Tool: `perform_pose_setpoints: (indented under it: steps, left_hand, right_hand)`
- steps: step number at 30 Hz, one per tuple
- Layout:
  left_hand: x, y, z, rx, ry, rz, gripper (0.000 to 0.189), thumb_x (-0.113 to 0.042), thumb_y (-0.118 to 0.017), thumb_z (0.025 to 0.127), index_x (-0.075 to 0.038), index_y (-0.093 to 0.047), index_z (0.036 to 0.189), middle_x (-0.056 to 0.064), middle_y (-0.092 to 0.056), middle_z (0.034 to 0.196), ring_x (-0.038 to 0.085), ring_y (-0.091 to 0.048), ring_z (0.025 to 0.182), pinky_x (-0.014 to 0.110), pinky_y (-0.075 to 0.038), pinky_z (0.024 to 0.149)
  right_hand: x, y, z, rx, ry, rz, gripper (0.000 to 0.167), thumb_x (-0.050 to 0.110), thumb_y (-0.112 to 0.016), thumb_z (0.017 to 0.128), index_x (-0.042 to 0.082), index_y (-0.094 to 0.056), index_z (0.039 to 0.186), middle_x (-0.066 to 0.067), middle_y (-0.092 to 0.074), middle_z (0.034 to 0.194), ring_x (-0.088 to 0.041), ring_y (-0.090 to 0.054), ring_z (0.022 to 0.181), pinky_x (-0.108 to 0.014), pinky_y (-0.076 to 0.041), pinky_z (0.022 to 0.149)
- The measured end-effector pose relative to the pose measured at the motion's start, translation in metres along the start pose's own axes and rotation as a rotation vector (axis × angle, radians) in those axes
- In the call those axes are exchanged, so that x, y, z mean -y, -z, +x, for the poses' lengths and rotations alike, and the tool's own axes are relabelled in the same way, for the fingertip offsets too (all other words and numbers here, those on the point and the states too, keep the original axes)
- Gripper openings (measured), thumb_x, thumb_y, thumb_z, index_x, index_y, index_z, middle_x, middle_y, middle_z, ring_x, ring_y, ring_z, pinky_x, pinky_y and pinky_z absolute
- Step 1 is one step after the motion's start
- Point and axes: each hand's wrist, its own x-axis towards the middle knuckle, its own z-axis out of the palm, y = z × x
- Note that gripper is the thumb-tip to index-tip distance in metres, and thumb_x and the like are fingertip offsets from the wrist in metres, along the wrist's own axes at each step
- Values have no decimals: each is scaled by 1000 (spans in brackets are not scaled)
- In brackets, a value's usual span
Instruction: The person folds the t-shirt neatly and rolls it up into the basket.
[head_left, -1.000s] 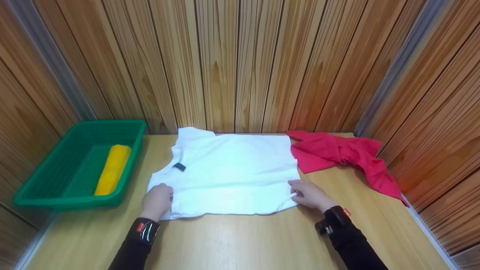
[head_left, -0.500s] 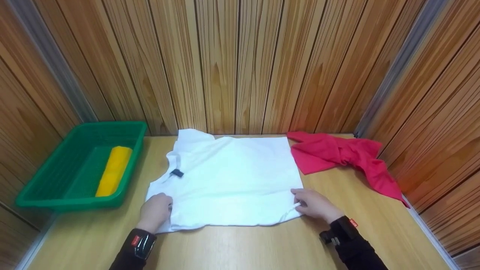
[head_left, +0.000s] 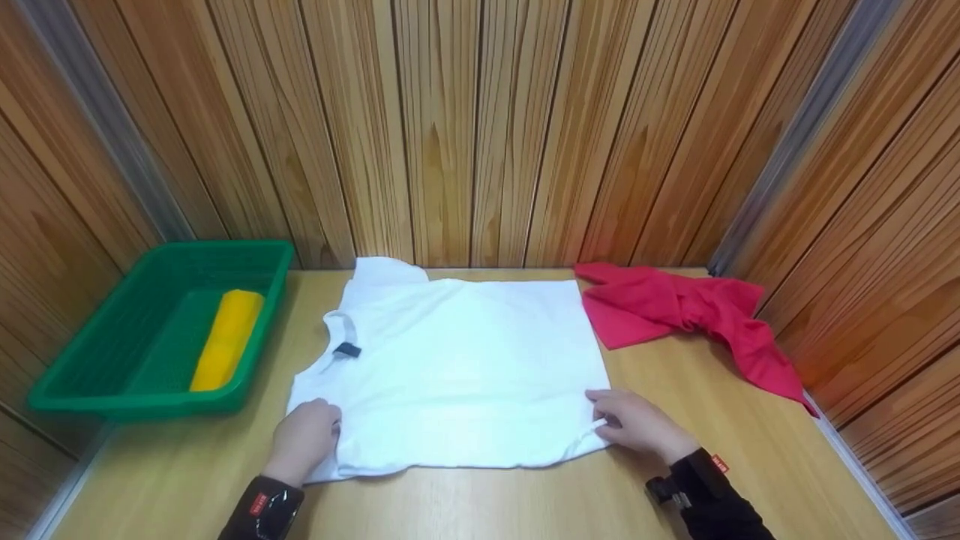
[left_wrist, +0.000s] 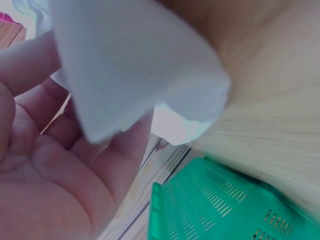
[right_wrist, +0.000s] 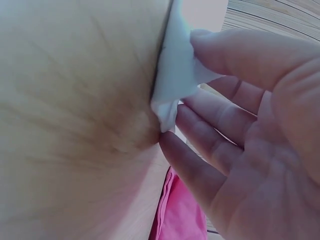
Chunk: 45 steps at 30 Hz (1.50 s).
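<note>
A white T-shirt (head_left: 465, 367) lies spread on the table, its neckline and dark label toward the left and its hem toward the right. At the shirt's near left corner, by the sleeve, my left hand (head_left: 306, 439) grips the cloth; the left wrist view has the white fabric (left_wrist: 125, 65) between thumb and fingers. Over on the near right corner, my right hand (head_left: 641, 426) pinches the hem. Close up in the right wrist view, the hem's edge (right_wrist: 177, 75) sits between thumb and fingers.
A green plastic basket (head_left: 71, 403) stands at the left, holding a folded yellow cloth (head_left: 227, 340). Crumpled red cloth (head_left: 690, 304) lies at the back right, close to the shirt's hem. Wood-panelled walls (head_left: 465, 135) enclose the table's back and sides.
Both hands have drawn the shirt's near edge toward me, and the neckline has shifted left and nearer. The basket and red cloth have stayed in place.
</note>
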Motion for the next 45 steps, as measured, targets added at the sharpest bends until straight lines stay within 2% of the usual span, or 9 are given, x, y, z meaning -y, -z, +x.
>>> perform_pose_setpoints:
  steps: [5,14,22,27,30,34,39,45]
  left_hand:
    - [-1,1,-2,3,0,-6,16,0,-68,83,-9,-62,72,7,-57,71,28,-57,69,46,-50,68]
    - [-4,5,-5,76,29,-17,13,-1,-68,85,-9,-64,75,6,-57,72,26,-57,71,47,-50,71]
    - [4,4,-6,98,23,-70,12,-4,-72,82,-9,-64,76,2,-53,70,20,-50,68,42,-47,68]
    - [15,10,-9,121,60,-171,6,-12,-74,84,-8,-69,87,2,-61,80,20,-54,75,46,-49,77]
    - [23,16,-11,143,101,-227,14,-15,-75,82,-6,-70,92,4,-65,85,22,-58,79,49,-49,80]
    - [36,21,-15,205,183,-289,23,-18,-77,81,-4,-70,97,5,-64,84,23,-57,77,48,-49,76]
    - [46,23,-21,248,256,-364,27,-21,-78,81,-2,-68,98,4,-59,78,21,-52,72,40,-48,68]
    - [51,19,-26,223,251,-425,22,-15,-77,82,-2,-66,94,4,-59,76,20,-53,70,38,-48,66]
  right_hand:
    - [0,0,-4,-11,28,-3,16,9,-70,87,16,-58,80,-20,-58,135,-41,-51,127,-58,-39,102]
    - [3,0,-12,-11,37,12,17,10,-69,87,18,-57,79,-19,-59,134,-40,-52,126,-57,-40,102]
    - [1,-2,-14,-30,47,14,18,8,-70,86,17,-57,79,-18,-60,133,-40,-52,125,-57,-40,101]
    - [-1,-1,-14,-53,58,-9,13,10,-73,86,17,-61,83,-15,-64,125,-36,-57,118,-55,-43,99]
    - [-1,1,-15,-76,65,-18,12,11,-74,85,16,-65,89,-5,-67,106,-24,-59,99,-47,-48,90]
    - [-4,5,-17,-64,34,7,12,16,-75,86,17,-68,95,10,-59,89,-12,-51,85,-38,-45,78]
    - [-7,8,-22,-88,56,16,10,18,-76,87,16,-71,95,9,-63,90,-12,-55,86,-40,-46,79]
    - [-5,9,-27,-132,59,27,8,17,-76,87,15,-73,94,8,-66,90,-12,-58,87,-40,-47,80]
